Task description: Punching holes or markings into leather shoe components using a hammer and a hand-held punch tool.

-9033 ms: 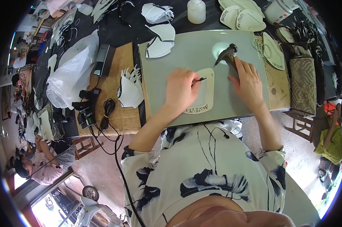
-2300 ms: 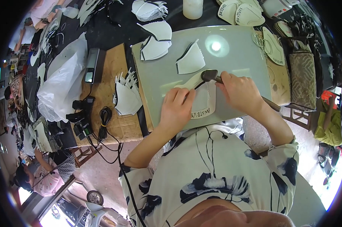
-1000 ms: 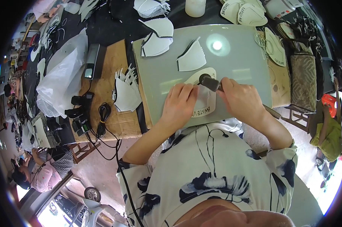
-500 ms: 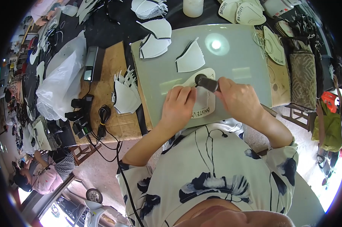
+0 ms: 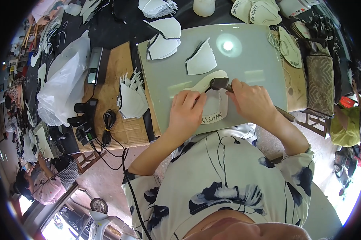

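A hammer (image 5: 219, 83) with a dark head and a long handle is held in my right hand (image 5: 250, 100); the handle passes under that hand and comes out past the wrist. Its head is over the upper part of a white cut piece (image 5: 212, 105), close to my left fingertips. That piece lies on a larger cream template (image 5: 217, 75) with lettering along its near edge. My left hand (image 5: 187, 110) has its fingers bent and pressed together at the piece's dark edging, holding it down. Part of both piece and template is hidden under the left hand.
The pale board (image 5: 252, 48) bears one white piece (image 5: 202, 59) and an overlapping pair (image 5: 164, 42). Notched pieces (image 5: 132, 98) lie left on cardboard (image 5: 120, 134) near a coiled black cable (image 5: 108, 124). A plastic bag (image 5: 66, 80), a jar (image 5: 204, 7) and cream templates (image 5: 264, 13) stand around.
The hammer head has shifted slightly right and turned, and its handle now shows beyond my right wrist. My left hand stays at the same spot on the piece.
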`<state>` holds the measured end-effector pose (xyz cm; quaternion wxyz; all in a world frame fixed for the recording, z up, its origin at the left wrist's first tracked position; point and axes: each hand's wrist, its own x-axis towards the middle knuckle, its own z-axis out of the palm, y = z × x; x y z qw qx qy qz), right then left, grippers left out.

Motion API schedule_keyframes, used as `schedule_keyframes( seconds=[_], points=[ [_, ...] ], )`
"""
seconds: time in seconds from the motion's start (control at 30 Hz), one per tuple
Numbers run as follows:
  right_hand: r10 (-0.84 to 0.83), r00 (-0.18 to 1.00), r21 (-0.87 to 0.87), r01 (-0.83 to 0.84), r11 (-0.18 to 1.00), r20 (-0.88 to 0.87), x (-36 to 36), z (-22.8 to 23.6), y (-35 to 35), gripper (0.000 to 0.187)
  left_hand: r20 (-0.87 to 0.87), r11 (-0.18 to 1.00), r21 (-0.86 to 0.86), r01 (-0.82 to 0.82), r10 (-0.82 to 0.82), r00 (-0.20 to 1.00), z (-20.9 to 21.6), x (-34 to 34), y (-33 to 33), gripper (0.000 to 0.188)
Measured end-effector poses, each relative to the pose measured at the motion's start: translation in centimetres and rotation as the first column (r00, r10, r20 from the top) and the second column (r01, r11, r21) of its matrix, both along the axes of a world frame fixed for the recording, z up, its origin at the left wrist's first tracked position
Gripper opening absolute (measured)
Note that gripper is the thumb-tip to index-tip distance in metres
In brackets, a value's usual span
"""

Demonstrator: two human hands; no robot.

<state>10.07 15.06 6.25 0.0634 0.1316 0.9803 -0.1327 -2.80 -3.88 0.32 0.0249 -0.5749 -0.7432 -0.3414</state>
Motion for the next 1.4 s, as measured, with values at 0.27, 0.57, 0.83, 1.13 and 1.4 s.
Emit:
schedule_keyframes(
  seconds=[0.27,0.57,0.83,1.13,1.4],
  points=[
    [0.092,0.993,-0.017,-0.093,0.996,-0.068,-0.4,0.8,-0.8,0.031,-0.124,1.000,0.002,0.011,-0.010,0.992,-0.1,0.0,0.2,0.035],
    [0.069,0.995,-0.027,-0.067,0.997,0.077,-0.6,0.7,-0.5,0.029,0.254,0.995,0.011,-0.097,0.091,0.963,0.2,0.0,-0.2,0.027],
    [0.087,0.987,-0.104,-0.101,0.989,-0.134,-0.5,0.6,-0.7,0.029,-0.131,1.000,0.018,-0.022,0.024,0.991,0.4,0.0,-0.2,0.028],
    [0.116,0.990,-0.089,-0.110,0.990,0.074,-0.6,0.4,-0.3,0.029,0.101,0.999,0.023,-0.026,0.024,0.995,0.2,-0.2,-1.1,0.028],
    [0.162,0.983,-0.146,-0.149,0.978,0.081,-1.1,1.0,-0.4,0.027,-0.016,0.999,0.032,-0.016,0.016,1.000,1.0,0.0,-1.0,0.026]
  ],
)
